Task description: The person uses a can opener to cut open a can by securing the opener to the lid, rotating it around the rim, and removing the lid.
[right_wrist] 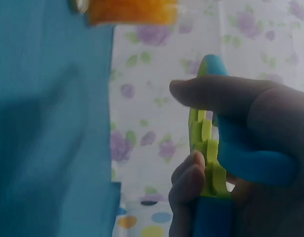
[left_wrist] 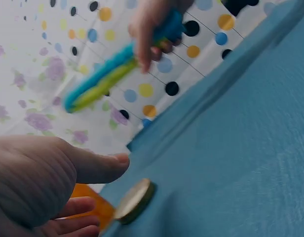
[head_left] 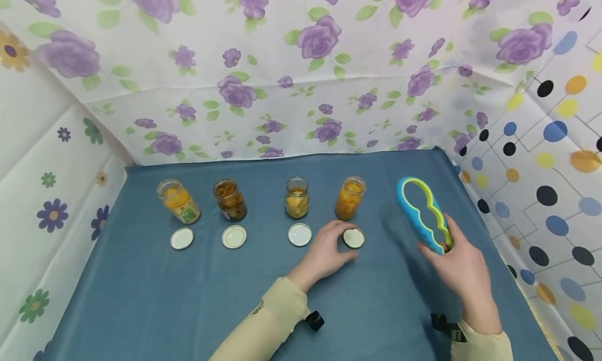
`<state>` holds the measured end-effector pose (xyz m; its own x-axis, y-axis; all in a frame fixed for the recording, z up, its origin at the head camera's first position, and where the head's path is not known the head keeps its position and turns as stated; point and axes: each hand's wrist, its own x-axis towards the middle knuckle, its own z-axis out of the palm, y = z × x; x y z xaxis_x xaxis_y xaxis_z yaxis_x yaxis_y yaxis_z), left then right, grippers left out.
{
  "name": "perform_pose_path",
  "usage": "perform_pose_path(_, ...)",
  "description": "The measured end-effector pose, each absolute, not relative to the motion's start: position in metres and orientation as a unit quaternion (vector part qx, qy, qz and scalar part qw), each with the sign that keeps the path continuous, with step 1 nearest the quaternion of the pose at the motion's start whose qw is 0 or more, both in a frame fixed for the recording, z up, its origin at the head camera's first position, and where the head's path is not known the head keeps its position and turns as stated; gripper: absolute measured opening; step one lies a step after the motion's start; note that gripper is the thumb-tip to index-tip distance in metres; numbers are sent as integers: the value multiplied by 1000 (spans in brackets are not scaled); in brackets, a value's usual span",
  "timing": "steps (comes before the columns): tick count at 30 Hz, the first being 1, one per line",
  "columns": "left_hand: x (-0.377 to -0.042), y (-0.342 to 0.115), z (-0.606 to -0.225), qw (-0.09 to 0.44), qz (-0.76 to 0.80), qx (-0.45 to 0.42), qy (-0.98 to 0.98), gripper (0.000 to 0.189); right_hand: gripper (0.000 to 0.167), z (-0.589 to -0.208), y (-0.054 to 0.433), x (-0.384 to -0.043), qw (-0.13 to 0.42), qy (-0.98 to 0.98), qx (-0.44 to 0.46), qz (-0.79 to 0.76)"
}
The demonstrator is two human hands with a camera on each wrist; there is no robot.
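My left hand (head_left: pixel 325 252) reaches over the cloth, its thumb and fingers spread around a round lid (head_left: pixel 354 238). In the left wrist view this lid (left_wrist: pixel 135 201) lies just beyond the thumb, with a gap showing between. Behind it stands an open jar of orange fruit (head_left: pixel 349 198). Off to the right, my right hand (head_left: pixel 463 269) grips a blue and green jar opener (head_left: pixel 416 220) by one end, raised above the table. The right wrist view shows the thumb across the opener's blue side and fingers around its stepped green inner edge (right_wrist: pixel 211 153).
Three more open jars stand in the row: pale yellow pieces (head_left: pixel 297 201), brown contents (head_left: pixel 230 200) and orange contents (head_left: pixel 180 201). A white lid (head_left: pixel 299 234) and two others lie before them. Flowered sheeting (head_left: pixel 282 89) backs the blue cloth (head_left: pixel 141 298); dotted sheeting (head_left: pixel 545 194) borders the right.
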<state>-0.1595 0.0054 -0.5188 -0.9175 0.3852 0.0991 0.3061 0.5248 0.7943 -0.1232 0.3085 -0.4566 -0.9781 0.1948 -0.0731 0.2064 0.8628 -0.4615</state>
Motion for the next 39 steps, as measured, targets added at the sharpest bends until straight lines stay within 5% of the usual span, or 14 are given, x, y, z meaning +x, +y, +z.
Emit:
perform_pose_path(18, -146, -32, -473, 44, 513, 224, 827, 51, 112, -501, 357, -166, 181, 951, 110, -227)
perform_pose_path(24, -140, -60, -461, 32, 505, 229, 832, 45, 115, -505, 349, -164, 186, 956, 129, -188)
perform_pose_path(33, -132, -147, -438, -101, 465, 203, 856, 37, 121, -493, 339, -166, 211, 962, 134, -105)
perform_pose_path(39, -136, -206, -431, -225, 389, 169, 877, 39, 103, -475, 322, -181, 119, 983, 73, -118)
